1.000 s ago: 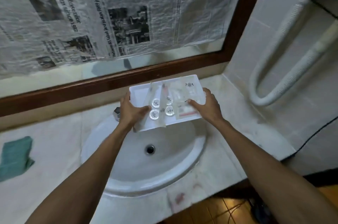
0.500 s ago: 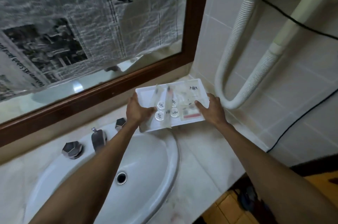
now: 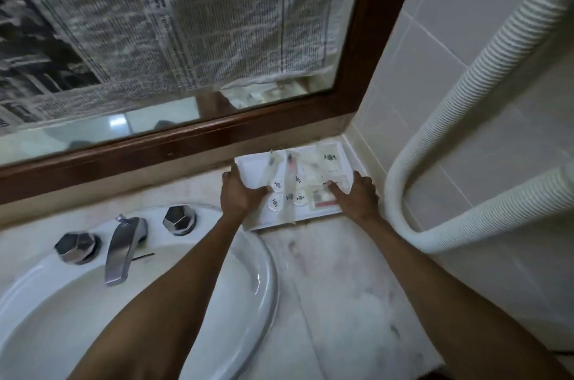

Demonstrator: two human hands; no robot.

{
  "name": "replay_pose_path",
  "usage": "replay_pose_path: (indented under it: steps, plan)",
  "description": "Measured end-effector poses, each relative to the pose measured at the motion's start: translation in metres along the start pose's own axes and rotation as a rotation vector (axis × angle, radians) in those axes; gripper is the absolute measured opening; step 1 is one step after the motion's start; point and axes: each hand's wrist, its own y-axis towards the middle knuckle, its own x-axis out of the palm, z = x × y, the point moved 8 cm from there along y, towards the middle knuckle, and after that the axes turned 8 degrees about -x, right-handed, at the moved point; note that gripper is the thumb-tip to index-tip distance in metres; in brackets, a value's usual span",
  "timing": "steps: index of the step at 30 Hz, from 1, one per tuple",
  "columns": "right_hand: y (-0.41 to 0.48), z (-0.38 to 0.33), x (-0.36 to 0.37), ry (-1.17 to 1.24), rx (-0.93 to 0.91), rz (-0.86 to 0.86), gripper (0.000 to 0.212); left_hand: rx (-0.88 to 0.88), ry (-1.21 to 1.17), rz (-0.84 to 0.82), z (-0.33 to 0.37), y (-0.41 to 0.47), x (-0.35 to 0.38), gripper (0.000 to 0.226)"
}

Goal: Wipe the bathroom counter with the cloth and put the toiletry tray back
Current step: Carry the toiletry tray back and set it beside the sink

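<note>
white rectangular plastic toiletry tray (image 3: 253, 173) at far right corner of pale marble surface (image 3: 335, 280), held by left grip (image 3: 240, 196) and right grip (image 3: 357, 198).

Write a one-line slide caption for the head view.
Both hands, left hand and right hand, set the white toiletry tray into the counter's back right corner beside the sink.

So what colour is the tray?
White, seen from the head view: the tray is plain white.

White toiletry tray (image 3: 257, 170), holding small sachets, sits in the counter's (image 3: 326, 286) back corner.
</note>
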Motion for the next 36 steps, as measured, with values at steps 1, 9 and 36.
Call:
replay_pose_path:
  steps: [1,9,36]
  plan:
    - [0.005,0.001,0.002,0.004,0.004,-0.005,0.085,-0.004,0.004,-0.009,-0.001,0.003,0.005,0.1]
    - [0.01,0.004,0.009,0.071,-0.003,-0.017,0.099,0.002,0.029,-0.122,-0.004,0.002,0.021,0.11]
    - [0.003,0.008,-0.01,-0.071,-0.048,-0.077,0.127,0.034,0.211,-0.235,0.009,-0.034,0.055,0.144]
